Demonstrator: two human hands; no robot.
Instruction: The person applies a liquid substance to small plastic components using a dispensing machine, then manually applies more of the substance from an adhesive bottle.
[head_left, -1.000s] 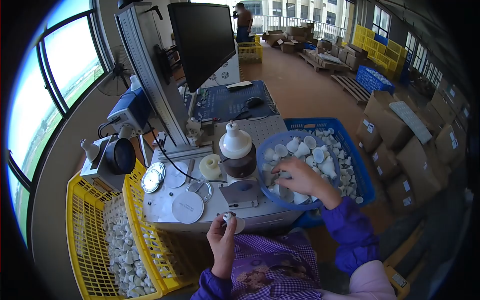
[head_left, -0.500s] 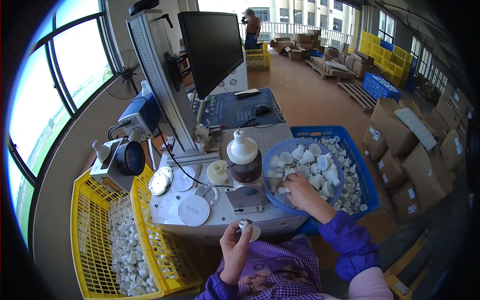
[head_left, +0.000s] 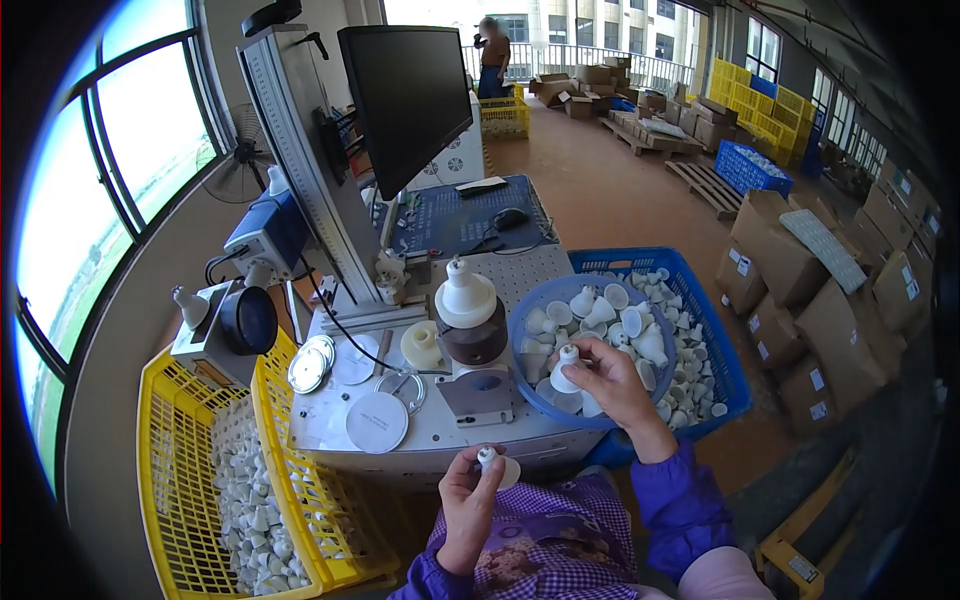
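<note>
Near the table's front edge, my left hand point(head_left: 468, 500) pinches a white lamp cup point(head_left: 507, 472) by its narrow neck. My right hand point(head_left: 612, 385) grips another white lamp cup point(head_left: 567, 370) over the left part of a round blue basin point(head_left: 516, 345), which holds several more cups. A larger white lamp housing point(head_left: 465, 298) stands upright on a dark round holder point(head_left: 478, 340) to the left of the basin. Beside that holder lies a cream plastic ring piece point(head_left: 422, 345).
A blue crate point(head_left: 738, 372) of cups stands right of the table, a yellow crate point(head_left: 165, 480) of cups at the lower left. A marking machine on a column point(head_left: 310, 160), a monitor point(head_left: 408, 100) and round metal discs point(head_left: 377, 422) are on the table. A person point(head_left: 492, 60) stands far back.
My right hand has come up out of the cups in the basin, now with a cup in its fingers. My left hand still holds its cup. The view has shifted slightly.
</note>
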